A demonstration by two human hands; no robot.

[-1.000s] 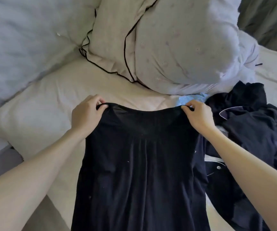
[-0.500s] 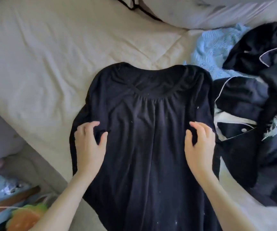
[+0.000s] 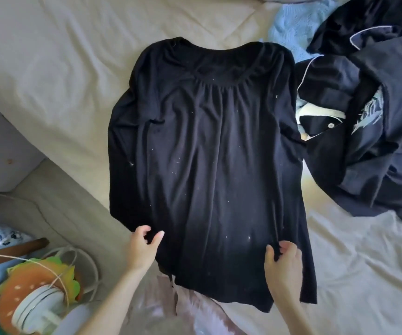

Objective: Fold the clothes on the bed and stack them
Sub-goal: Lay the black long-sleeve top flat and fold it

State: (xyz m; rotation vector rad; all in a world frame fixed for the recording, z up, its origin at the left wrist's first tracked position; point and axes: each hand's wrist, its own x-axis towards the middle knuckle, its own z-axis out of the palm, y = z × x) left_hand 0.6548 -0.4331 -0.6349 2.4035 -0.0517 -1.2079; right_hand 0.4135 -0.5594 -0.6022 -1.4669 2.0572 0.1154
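A black long-sleeved top [image 3: 207, 153] lies flat on the cream bed sheet [image 3: 62, 68], neckline away from me, sleeves folded along its sides. My left hand [image 3: 142, 250] is at the top's lower left edge, thumb and fingers curled with a bit of fabric between them. Near the lower right side, my right hand [image 3: 283, 264] pinches the fabric in the same way, and a crease runs up from it. The hem hangs toward me over the bed's edge.
A loose pile of dark navy clothes with white piping [image 3: 376, 141] lies right of the top, a light blue knit [image 3: 289, 30] behind it. Left of the bed are an orange and green burger-shaped item [image 3: 33, 281], white cables [image 3: 86, 257] and a crinkled plastic bag [image 3: 171, 310].
Both hands let go of the shoulders, laid the top down and slid down it from chest level to near the hem. My view tilted down.
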